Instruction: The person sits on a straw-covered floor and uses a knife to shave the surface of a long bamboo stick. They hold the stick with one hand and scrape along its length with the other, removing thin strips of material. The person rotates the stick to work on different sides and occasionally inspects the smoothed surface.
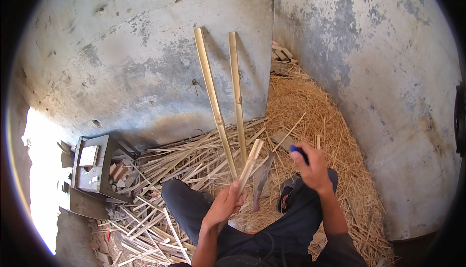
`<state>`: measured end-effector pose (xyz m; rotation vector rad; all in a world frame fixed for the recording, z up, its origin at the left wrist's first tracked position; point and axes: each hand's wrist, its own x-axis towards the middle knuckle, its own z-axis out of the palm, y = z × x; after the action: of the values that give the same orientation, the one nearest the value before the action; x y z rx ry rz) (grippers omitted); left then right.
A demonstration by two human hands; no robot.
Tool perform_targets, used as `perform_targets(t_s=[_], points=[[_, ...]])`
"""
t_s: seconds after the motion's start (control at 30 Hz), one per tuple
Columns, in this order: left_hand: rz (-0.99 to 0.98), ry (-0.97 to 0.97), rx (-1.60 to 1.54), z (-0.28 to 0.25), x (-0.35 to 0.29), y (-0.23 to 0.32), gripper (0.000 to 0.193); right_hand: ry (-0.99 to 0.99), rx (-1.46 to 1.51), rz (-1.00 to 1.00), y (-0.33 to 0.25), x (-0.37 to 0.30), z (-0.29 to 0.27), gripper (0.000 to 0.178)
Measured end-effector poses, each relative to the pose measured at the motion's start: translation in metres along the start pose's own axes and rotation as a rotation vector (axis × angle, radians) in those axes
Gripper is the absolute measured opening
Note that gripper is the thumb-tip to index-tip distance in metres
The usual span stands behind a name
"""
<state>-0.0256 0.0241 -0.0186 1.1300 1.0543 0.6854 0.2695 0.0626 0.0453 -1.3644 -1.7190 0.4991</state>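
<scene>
My left hand is closed round a short, pale split bamboo piece, which slants up and to the right. To the right, my right hand is closed on a small blue object; most of it is hidden in the fist, so its kind does not show. Beyond my left hand rise two long split bamboo strips, a left strip and a right strip, casting shadows on the wall. The left strip's lower end is close to my left fingers. A dark, narrow, curved length lies between my legs.
A concrete wall stands ahead and another to the right. Straw-like shavings cover the right floor; loose bamboo strips litter the left. A metal-framed box sits by the bright opening. Brick-like blocks lie in the corner.
</scene>
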Motion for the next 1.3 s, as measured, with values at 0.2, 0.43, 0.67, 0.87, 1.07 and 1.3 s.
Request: perform_targets(t_s=[0.2, 0.43, 0.67, 0.87, 1.07, 1.3], points=[[0.005, -0.113, -0.084, 0.011, -0.004, 0.010, 0.062, 0.068, -0.132, -0.389, -0.006, -0.010, 0.029, 0.033], [0.402, 0.323, 0.534, 0.037, -0.011, 0.015, 0.045, 0.036, -0.208, -0.444, -0.021, -0.004, 0.031, 0.033], [0.394, 0.313, 0.447, 0.038, -0.020, 0.034, 0.031, 0.039, -0.197, -0.519, -0.024, -0.002, 0.027, 0.034], [0.384, 0.341, 0.385, 0.044, -0.023, 0.038, 0.032, 0.077, -0.238, -0.565, -0.029, 0.004, 0.023, 0.037], [0.357, 0.331, 0.365, 0.044, -0.027, 0.040, 0.030, 0.126, -0.287, -0.588, -0.027, 0.004, 0.028, 0.036], [0.335, 0.187, 0.154, 0.032, -0.024, 0.025, 0.035, 0.039, -0.015, -0.476, -0.024, -0.004, 0.041, 0.033]])
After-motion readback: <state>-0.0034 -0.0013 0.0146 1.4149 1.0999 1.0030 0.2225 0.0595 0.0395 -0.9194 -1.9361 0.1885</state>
